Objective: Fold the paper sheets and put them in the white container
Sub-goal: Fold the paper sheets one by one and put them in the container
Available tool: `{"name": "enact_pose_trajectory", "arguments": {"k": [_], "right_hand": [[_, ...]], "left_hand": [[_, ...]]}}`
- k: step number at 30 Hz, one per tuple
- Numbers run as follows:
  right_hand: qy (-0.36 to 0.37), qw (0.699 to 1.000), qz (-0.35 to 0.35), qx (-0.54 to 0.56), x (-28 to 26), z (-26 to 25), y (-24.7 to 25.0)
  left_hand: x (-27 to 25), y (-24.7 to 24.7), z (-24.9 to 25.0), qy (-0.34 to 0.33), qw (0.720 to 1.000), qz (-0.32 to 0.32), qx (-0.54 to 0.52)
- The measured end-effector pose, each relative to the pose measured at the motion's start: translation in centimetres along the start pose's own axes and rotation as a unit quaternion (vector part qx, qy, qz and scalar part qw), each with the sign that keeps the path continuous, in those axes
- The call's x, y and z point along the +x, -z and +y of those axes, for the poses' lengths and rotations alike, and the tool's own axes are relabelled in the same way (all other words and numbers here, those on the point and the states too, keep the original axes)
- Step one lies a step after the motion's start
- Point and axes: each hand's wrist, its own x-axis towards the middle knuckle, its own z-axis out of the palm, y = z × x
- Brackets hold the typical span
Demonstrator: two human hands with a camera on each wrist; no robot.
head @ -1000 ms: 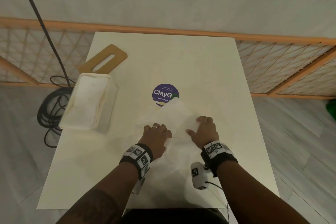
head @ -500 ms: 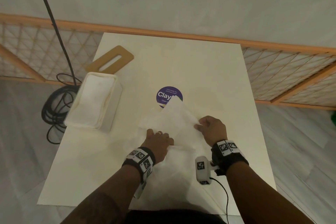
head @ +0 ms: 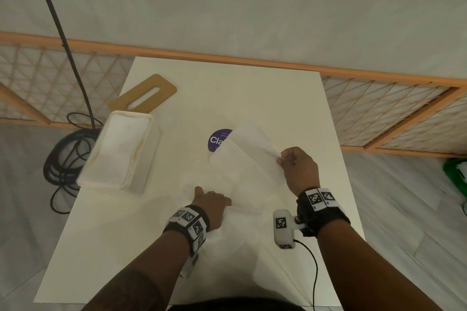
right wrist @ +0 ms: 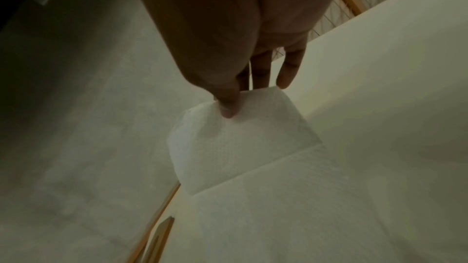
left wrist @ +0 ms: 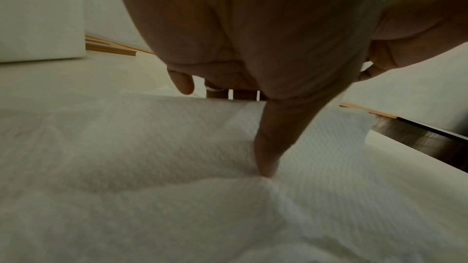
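1 container (head: 149, 159), 1 wooden lid (head: 144, 94), 2 hands, perhaps 2 sheets (head: 252, 159)

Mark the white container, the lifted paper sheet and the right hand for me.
white container (head: 149, 156), head view, on its right outer wall.
paper sheet (head: 249, 144), head view, on the raised flap.
right hand (head: 299, 169), head view, on the back of the hand.

The left hand (left wrist: 253, 37) presses one fingertip (left wrist: 266, 167) down into the textured paper sheet (left wrist: 152, 167), which puckers just below it; a white container (left wrist: 40, 27) stands beyond the fingers.
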Motion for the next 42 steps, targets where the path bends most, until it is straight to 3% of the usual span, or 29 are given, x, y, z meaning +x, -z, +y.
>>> {"name": "enact_pose_trajectory", "arguments": {"k": [6, 10, 16, 22, 26, 28, 30, 32, 34, 37, 38, 41, 42], "right_hand": [[-0.136, 0.983, -0.022, -0.123, 1.6, 2.9, 0.0], [-0.167, 0.969, -0.044, -0.178, 1.6, 4.4, -0.5], [-0.106, 0.98, -0.061, -0.155, 1.7, 5.0, -1.6], [-0.028, 0.992, -0.015, -0.121, 1.4, 3.6, -1.5], [-0.024, 0.992, -0.063, -0.111, 1.7, 3.1, -1.3], [-0.028, 0.987, -0.08, -0.136, 1.9, 3.1, -1.0], [0.01, 0.99, -0.047, -0.135, 1.8, 2.8, -0.5], [0.116, 0.989, -0.009, -0.088, 1.2, 2.2, 0.2], [0.193, 0.98, -0.052, 0.007, 0.9, 1.5, 0.9], [0.14, 0.948, -0.217, 0.187, 0.7, -1.0, 2.2], [0.119, 0.933, -0.243, 0.238, 0.9, -1.7, 2.5], [0.039, 0.888, -0.286, 0.358, 1.0, -3.8, 2.9], [0.007, 0.872, -0.296, 0.39, 1.1, -4.3, 2.9]], "left_hand": [[0.3, -0.2, 0.0, 0.011, 1.0, -0.001, -0.003], [0.3, -0.3, -0.1, 0.012, 1.0, -0.003, -0.012], [0.1, 0.0, -0.5, 0.013, 0.999, 0.004, -0.037], [1.0, 1.4, -1.4, 0.033, 0.993, 0.032, -0.105], [2.4, 2.4, -1.5, 0.063, 0.991, 0.025, -0.12], [2.9, 3.0, -1.5, 0.082, 0.988, 0.038, -0.122], [3.3, 3.7, -1.4, 0.103, 0.98, 0.074, -0.152], [3.7, 4.4, -1.7, 0.116, 0.956, 0.122, -0.242], [4.1, 5.3, -2.3, 0.096, 0.904, 0.174, -0.378], [4.0, 7.6, -3.1, 0.034, 0.85, 0.174, -0.496], [3.9, 8.2, -3.1, 0.009, 0.833, 0.15, -0.532], [3.1, 9.4, -2.8, -0.071, 0.728, 0.072, -0.678], [2.7, 9.5, -2.8, -0.092, 0.706, 0.062, -0.7]]}}
